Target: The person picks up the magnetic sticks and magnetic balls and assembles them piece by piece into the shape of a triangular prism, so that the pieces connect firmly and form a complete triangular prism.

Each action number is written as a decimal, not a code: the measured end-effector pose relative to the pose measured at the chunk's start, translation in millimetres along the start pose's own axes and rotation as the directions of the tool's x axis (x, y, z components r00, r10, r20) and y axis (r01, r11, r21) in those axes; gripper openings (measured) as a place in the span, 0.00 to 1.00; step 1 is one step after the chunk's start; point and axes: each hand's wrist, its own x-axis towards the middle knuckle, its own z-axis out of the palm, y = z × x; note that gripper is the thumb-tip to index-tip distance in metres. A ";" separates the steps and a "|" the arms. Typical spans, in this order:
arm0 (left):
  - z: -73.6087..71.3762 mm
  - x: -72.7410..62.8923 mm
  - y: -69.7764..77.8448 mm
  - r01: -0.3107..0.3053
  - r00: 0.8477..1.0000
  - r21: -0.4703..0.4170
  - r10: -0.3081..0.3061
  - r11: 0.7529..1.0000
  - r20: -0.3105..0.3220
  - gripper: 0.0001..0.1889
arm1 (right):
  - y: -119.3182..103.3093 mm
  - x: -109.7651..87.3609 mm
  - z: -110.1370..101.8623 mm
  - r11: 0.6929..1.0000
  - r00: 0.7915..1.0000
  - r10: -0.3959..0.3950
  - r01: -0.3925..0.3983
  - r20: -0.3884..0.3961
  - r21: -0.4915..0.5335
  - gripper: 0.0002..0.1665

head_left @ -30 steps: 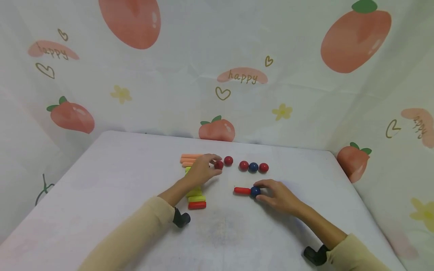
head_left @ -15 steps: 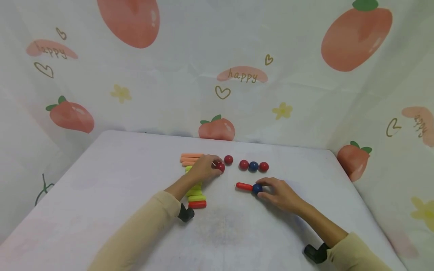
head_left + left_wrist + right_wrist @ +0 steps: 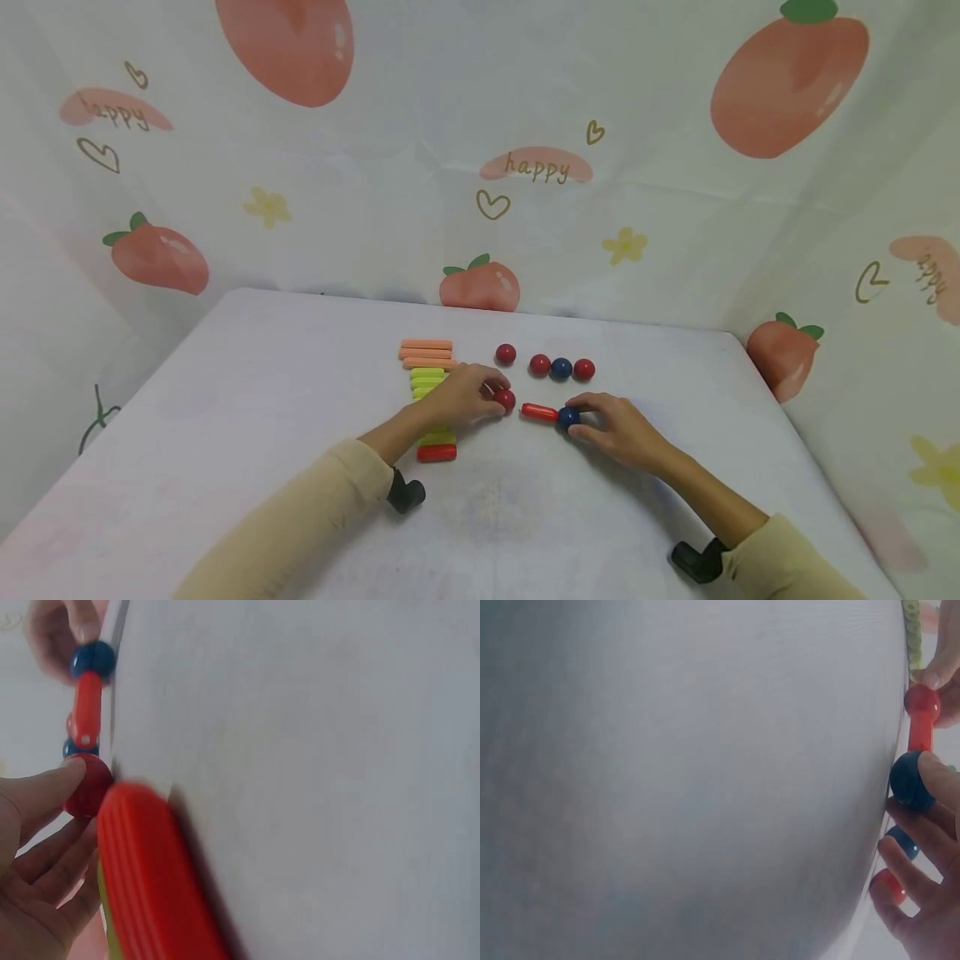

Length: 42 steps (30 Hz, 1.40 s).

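My left hand pinches a red ball between thumb and fingers, just left of a short red rod. A dark blue ball sits on the rod's right end, and my right hand pinches that ball. In the left wrist view the red ball is close to the rod's free tip. From the right wrist, the blue ball shows under my right thumb, with the red rod pointing at the left hand.
Behind the hands lie a lone red ball and a row of a red, a blue and a red ball. Orange rods, yellow-green rods and a red rod form a column on the white table, partly behind the left hand.
My left hand has brought the red ball toward me and rightward, close to the rod's tip. My right hand has shifted the blue ball and rod slightly away and right, tilting the rod.
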 end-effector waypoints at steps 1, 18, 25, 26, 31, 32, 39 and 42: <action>1.8 0.1 1.4 -0.007 1.000 -0.010 0.007 1.000 0.011 0.18 | -0.4 0.2 0.0 1.000 1.000 0.001 -0.001 -0.001 0.000 0.24; -8.7 -20.3 1.5 -0.051 0.999 0.000 0.051 0.999 -0.017 0.19 | 1.2 -2.2 -3.0 0.994 0.993 -0.085 0.078 0.087 0.075 0.26; -26.6 -62.2 -16.5 -0.074 0.996 0.080 0.078 0.994 -0.045 0.14 | 2.3 -8.2 -2.9 0.995 0.992 -0.084 0.078 0.098 0.061 0.25; -28.6 -68.8 -19.1 -0.083 0.995 0.094 0.087 0.992 -0.041 0.14 | 2.4 -9.1 -2.7 0.995 0.992 -0.085 0.079 0.098 0.062 0.25; -34.5 -97.1 -27.4 -0.130 0.991 0.150 0.132 0.980 -0.004 0.14 | 1.0 -12.3 -0.6 0.994 0.990 -0.095 0.088 0.100 0.072 0.24; -34.2 -101.1 -27.6 -0.133 0.991 0.166 0.134 0.977 0.003 0.14 | 0.3 -12.8 -0.2 0.993 0.990 -0.097 0.090 0.099 0.072 0.24; -22.8 -108.1 -23.0 -0.133 0.990 0.337 0.141 0.932 0.003 0.11 | -6.6 -13.0 2.6 0.992 0.989 -0.100 0.091 0.113 0.087 0.23; -18.2 -106.4 -19.7 -0.126 0.990 0.391 0.143 0.912 -0.015 0.10 | -10.1 -11.9 3.7 0.992 0.988 -0.098 0.087 0.117 0.089 0.22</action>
